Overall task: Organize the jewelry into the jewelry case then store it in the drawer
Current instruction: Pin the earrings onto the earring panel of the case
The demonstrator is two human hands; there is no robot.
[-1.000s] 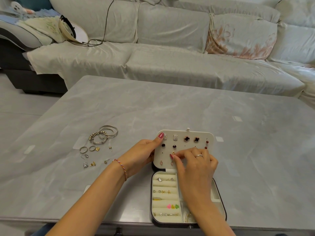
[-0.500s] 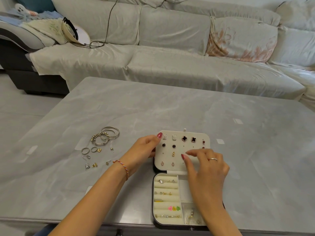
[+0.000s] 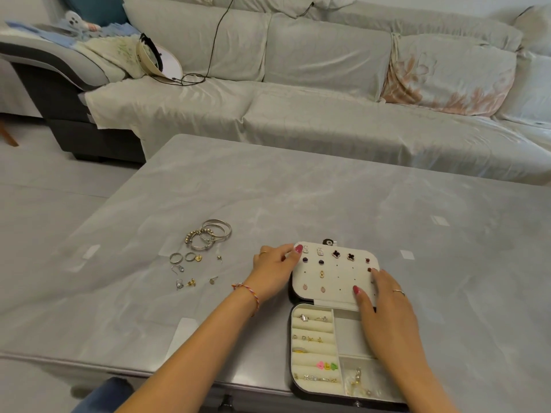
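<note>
Your right hand (image 3: 384, 299) has come off the stud it was pressing a second ago and now lies flat, fingers straight and slightly spread, on the near right corner of the cream padded earring panel (image 3: 334, 278); it holds nothing. Your left hand (image 3: 275, 271) still steadies the panel's far left edge, thumb on top and fingers curled behind it. That reads as one earring seated and the next fetch due.

Just below your right palm lies the open black jewelry case with its cream lining (image 3: 316, 350), rings tucked in its rolls and small pieces in the near compartment.

Well out past your left hand, the loose jewelry waits on the grey marble-look table (image 3: 328, 198): stacked silver bangles (image 3: 212, 237), two small rings (image 3: 182, 257) and scattered little earrings (image 3: 190, 282). So the case cannot be closed yet, and no drawer is plainly visible.
</note>
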